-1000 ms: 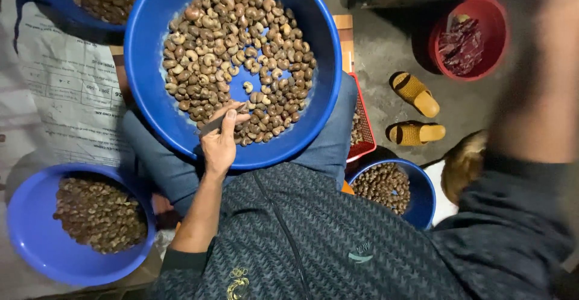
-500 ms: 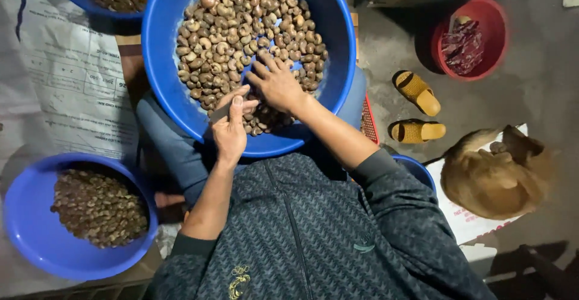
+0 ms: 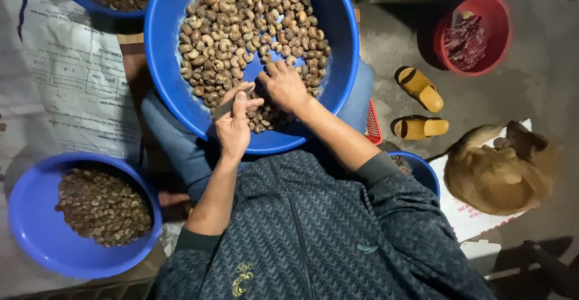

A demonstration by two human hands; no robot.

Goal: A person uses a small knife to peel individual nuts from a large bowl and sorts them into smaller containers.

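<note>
Grey concrete floor [image 3: 531, 89] spreads under a seated person with a big blue basin [image 3: 338, 28] of cashew nuts [image 3: 241, 22] on the lap. Left hand [image 3: 232, 128] grips a small dark knife [image 3: 224, 108] over the near nuts; right hand [image 3: 284, 86] lies spread on the heap, fingertips touching nuts, clasping nothing visible. A tan dog [image 3: 497, 170] sleeps nearby.

Both hands in the blue basin [image 3: 169, 64] — left hand [image 3: 232, 125] gripping a small blade [image 3: 222, 108], right hand [image 3: 283, 86] on cashews [image 3: 241, 22].
</note>
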